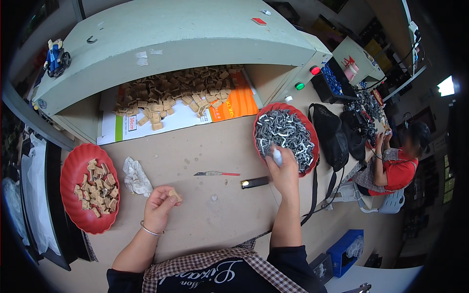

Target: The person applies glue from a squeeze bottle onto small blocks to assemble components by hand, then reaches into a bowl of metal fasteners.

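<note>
My left hand (159, 209) is closed, pinching a small tan block (175, 195) between thumb and fingers above the table. In my right hand (287, 173) is a small white squeeze bottle (277, 156), mostly wrapped by the fingers. That hand hovers at the near edge of a red scalloped bowl (255, 142) heaped with small grey and silvery curved parts (286, 132). Over at the left, another red bowl (71, 207) holds many tan blocks (97, 191). Crumpled white tissue (137, 177) lies between that bowl and my left hand.
A slim craft knife (215, 173) and a black lighter-like object (255, 182) lie mid-table. Behind, a pale shelf (181, 49) covers a big pile of tan blocks (166, 95) on cardboard. A black bag (328, 136) sits right; a co-worker (395, 166) sits beyond.
</note>
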A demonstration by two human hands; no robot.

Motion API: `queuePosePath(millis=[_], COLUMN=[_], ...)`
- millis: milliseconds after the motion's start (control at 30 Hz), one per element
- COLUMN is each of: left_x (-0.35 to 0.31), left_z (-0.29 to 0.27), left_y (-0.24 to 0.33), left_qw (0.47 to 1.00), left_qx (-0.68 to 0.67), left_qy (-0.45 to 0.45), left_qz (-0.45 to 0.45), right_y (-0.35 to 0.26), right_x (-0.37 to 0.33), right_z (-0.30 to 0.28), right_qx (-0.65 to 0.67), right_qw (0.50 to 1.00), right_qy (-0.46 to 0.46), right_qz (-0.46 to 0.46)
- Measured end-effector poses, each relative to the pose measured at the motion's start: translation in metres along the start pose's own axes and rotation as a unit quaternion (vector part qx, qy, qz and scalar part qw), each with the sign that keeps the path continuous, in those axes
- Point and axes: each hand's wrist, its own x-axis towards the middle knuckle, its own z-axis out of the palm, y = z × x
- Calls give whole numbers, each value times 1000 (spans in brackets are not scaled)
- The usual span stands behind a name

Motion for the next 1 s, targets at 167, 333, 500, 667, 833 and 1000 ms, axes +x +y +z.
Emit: queuePosePath(millis=[167, 333, 500, 667, 833, 1000], left_x=[0, 2, -1, -7, -8, -7], left_z=[2, 0, -3, -1, 1, 2], left_y=[3, 0, 1, 4, 5, 7], left_qw=[1000, 1000, 1000, 1000, 995, 997], left_qx=[9, -8, -2, 27, 81, 73], left_qy=[4, -9, 9, 14, -37, -28], left_qz=[-3, 4, -13, 0, -46, -29], right_y=[6, 34, 8, -39, -91, -98], right_x=[6, 5, -6, -22, -43, -67], right_z=[6, -9, -20, 14, 64, 87], right_qx=[-108, 71, 429, 605, 625, 567], right_qw=[989, 973, 864, 762, 739, 787], right_qy=[-83, 65, 46, -112, -216, -239], right_qz=[51, 211, 258, 201, 130, 54])
